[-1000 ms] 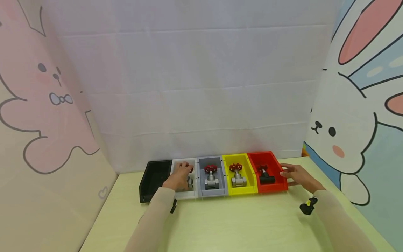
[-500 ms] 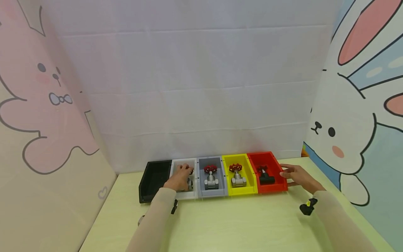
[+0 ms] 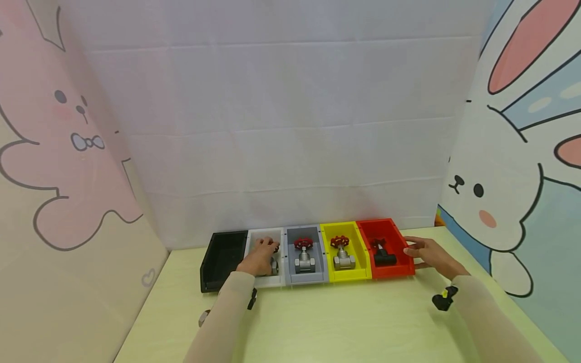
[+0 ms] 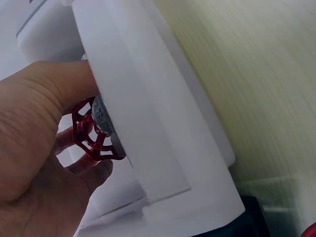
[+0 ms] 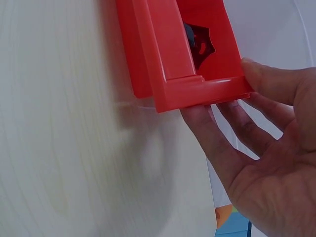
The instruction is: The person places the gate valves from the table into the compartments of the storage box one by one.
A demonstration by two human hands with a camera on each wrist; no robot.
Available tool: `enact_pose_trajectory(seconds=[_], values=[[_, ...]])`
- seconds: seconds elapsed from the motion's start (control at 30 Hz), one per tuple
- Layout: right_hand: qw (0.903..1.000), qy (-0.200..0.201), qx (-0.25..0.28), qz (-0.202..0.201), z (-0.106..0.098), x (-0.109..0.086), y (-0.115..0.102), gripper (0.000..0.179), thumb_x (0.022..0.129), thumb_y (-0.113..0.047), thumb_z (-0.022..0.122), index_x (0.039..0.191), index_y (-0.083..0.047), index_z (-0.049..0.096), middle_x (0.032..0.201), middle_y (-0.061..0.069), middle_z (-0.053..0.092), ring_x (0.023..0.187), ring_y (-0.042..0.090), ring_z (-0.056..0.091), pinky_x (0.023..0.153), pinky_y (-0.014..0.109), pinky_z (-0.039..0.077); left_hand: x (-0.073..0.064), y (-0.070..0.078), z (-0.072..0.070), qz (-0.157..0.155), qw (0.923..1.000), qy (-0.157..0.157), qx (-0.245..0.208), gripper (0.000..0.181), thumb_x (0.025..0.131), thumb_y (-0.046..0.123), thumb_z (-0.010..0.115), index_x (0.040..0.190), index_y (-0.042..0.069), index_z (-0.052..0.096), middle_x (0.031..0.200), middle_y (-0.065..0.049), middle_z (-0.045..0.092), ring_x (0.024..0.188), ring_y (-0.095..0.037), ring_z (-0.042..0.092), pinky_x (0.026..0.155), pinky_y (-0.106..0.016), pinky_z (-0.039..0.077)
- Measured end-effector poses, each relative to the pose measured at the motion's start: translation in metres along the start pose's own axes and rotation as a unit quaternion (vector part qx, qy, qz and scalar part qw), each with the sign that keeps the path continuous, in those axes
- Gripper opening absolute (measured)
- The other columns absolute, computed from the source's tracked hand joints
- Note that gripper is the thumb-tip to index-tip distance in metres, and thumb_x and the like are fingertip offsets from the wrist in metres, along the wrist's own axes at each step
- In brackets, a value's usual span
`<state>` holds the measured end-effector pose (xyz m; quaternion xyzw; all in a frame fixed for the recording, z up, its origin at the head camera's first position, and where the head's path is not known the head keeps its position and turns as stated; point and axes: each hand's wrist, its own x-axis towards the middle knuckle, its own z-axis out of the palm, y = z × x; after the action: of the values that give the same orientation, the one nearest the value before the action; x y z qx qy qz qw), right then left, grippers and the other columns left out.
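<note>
My left hand [image 3: 257, 258] reaches into the white bin [image 3: 267, 233]. Its thumb and fingers curl round a valve with a red handwheel [image 4: 91, 143]; the bin wall hides much of the valve's body in the left wrist view. Over at the right end of the row, my right hand [image 3: 431, 256] holds the side of the red bin [image 5: 170, 44]. The thumb lies at the rim and the fingers against the outer wall. Inside that bin is a black valve [image 3: 385, 256] with a dark red handwheel.
The grey bin [image 3: 290, 252] and yellow bin [image 3: 363, 247] each hold a metal valve with a red handwheel. A black bin [image 3: 222, 257] ends the row at left. Beside my left sleeve, a metal piece [image 3: 204, 317] lies partly hidden on the table [image 3: 317, 322].
My left hand stays in the white bin, with the forearm shifted slightly right. More of the metal piece beside the sleeve shows. The right hand keeps its place at the red bin.
</note>
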<state>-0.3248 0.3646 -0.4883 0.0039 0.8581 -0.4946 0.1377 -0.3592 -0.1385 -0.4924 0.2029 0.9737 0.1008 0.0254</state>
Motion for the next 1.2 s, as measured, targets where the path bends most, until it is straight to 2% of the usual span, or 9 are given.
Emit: enact_pose_trajectory(seconds=[0.27, 0.47, 0.67, 0.8, 0.97, 1.2], values=[[1.0000, 0.001, 0.001, -0.003, 0.000, 0.000, 0.000, 0.070, 0.099, -0.028, 0.057, 0.154, 0.002, 0.024, 0.142, 0.034, 0.042, 0.119, 0.041, 0.058, 0.089, 0.050, 0.056, -0.003, -0.002, 0.001, 0.009, 0.9998, 0.015, -0.005, 0.073, 0.077, 0.001, 0.077, 0.144, 0.010, 0.048, 0.145, -0.014, 0.042, 0.134, -0.039, 0.036, 0.089, -0.043, 0.053], [1.0000, 0.001, -0.001, 0.001, 0.001, 0.001, 0.002, 0.069, 0.100, -0.028, 0.056, 0.154, 0.001, 0.024, 0.143, 0.034, 0.041, 0.120, 0.043, 0.057, 0.090, 0.051, 0.056, -0.004, -0.003, 0.001, 0.009, 1.0000, 0.001, 0.002, 0.076, 0.078, 0.000, 0.075, 0.147, 0.011, 0.044, 0.151, -0.014, 0.039, 0.138, -0.038, 0.036, 0.093, -0.045, 0.051], [1.0000, 0.002, -0.001, 0.001, 0.001, 0.002, 0.003, 0.070, 0.100, -0.029, 0.057, 0.154, 0.001, 0.024, 0.142, 0.034, 0.042, 0.119, 0.042, 0.057, 0.090, 0.051, 0.056, -0.008, -0.002, 0.000, 0.013, 0.9999, 0.000, 0.001, 0.076, 0.079, -0.001, 0.075, 0.148, 0.011, 0.044, 0.155, -0.016, 0.035, 0.141, -0.038, 0.035, 0.089, -0.044, 0.053], [1.0000, 0.001, -0.001, 0.002, 0.001, 0.002, 0.003, 0.070, 0.100, -0.029, 0.057, 0.154, 0.001, 0.024, 0.143, 0.034, 0.042, 0.120, 0.042, 0.056, 0.090, 0.051, 0.056, -0.013, 0.001, -0.002, 0.016, 0.9998, 0.008, 0.003, 0.073, 0.082, 0.006, 0.077, 0.147, 0.010, 0.045, 0.155, -0.016, 0.035, 0.142, -0.038, 0.035, 0.095, -0.046, 0.052], [1.0000, 0.000, 0.000, 0.002, 0.001, 0.001, 0.001, 0.070, 0.099, -0.029, 0.057, 0.153, 0.002, 0.024, 0.142, 0.035, 0.042, 0.119, 0.042, 0.057, 0.090, 0.051, 0.056, -0.023, 0.003, -0.005, 0.031, 0.9992, 0.023, 0.013, 0.070, 0.087, 0.020, 0.076, 0.148, 0.009, 0.043, 0.157, -0.017, 0.034, 0.144, -0.037, 0.032, 0.106, -0.049, 0.045], [1.0000, -0.005, 0.005, -0.006, 0.000, 0.000, 0.001, 0.070, 0.100, -0.029, 0.057, 0.154, 0.001, 0.024, 0.142, 0.035, 0.041, 0.118, 0.040, 0.059, 0.090, 0.050, 0.056, -0.037, 0.007, -0.014, 0.042, 0.9974, 0.057, 0.013, 0.067, 0.089, 0.023, 0.074, 0.147, 0.009, 0.045, 0.156, -0.016, 0.036, 0.145, -0.039, 0.032, 0.110, -0.052, 0.041]])
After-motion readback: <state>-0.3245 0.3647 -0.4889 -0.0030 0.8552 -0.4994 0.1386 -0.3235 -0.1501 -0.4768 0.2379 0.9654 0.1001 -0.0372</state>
